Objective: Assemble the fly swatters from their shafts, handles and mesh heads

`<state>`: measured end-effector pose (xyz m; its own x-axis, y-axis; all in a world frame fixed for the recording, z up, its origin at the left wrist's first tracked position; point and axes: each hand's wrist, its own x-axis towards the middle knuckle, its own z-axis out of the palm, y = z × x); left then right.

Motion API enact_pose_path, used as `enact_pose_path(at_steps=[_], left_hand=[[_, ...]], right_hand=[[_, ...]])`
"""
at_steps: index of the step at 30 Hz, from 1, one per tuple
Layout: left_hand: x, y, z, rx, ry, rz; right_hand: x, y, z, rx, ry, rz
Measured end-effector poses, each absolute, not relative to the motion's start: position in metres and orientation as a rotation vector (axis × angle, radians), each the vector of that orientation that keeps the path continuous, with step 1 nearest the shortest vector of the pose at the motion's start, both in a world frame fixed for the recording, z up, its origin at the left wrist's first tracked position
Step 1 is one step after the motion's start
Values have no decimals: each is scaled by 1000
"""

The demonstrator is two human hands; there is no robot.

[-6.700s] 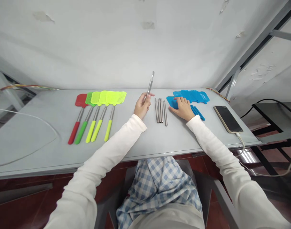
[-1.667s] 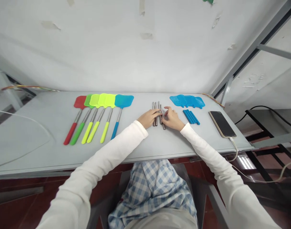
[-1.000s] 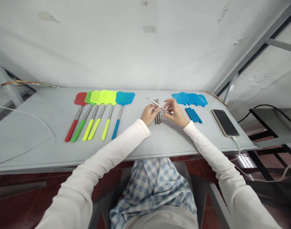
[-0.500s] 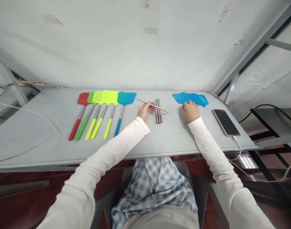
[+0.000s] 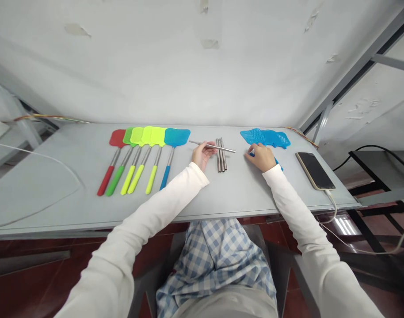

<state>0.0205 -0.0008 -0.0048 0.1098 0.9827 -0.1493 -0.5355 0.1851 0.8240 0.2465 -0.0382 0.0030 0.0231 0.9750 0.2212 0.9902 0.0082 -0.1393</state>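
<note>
My left hand is closed around a thin metal telescopic rod, held slanting above several similar metal rods lying side by side on the table. My right hand pinches a narrow blue plastic piece. One end of this piece shows at the fingertips and the other beyond the palm; the hand hides its middle, so its exact kind is unclear. Just behind that hand lie several overlapping blue fly swatter heads.
To the left lies a row of fly swatters: a red one, a green one, several yellow ones and a blue one. A phone with a cable is at the right. A white wall stands behind the table.
My right hand has moved slightly left and toward me, and a blue plastic piece now shows in it. My left hand keeps the rod, its angle a little flatter.
</note>
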Motion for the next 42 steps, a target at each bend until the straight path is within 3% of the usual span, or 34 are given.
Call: enact_pose_path(at_steps=[6,10,15,24,35,42], left_hand=[[20,-1,-4,688,815,1269],[20,-1,-2,667,824,1279],[19,0,-4,667,818,1297],[20,0,-5,654,786,1304],[20,-2,-6,755,709,1318],[24,-16,-9,1115,574,1013]], right_hand=[[242,-35,5,-1457,-2285,350],[255,-35,11,-1588,-2298,281],[269,-34,14,-1640,-2339,468],[237,-34,17,-1502,-2189,-26],[231,-33,10,-1427,-2162,-369],[213,-34,9,-1338,-2162,-481]])
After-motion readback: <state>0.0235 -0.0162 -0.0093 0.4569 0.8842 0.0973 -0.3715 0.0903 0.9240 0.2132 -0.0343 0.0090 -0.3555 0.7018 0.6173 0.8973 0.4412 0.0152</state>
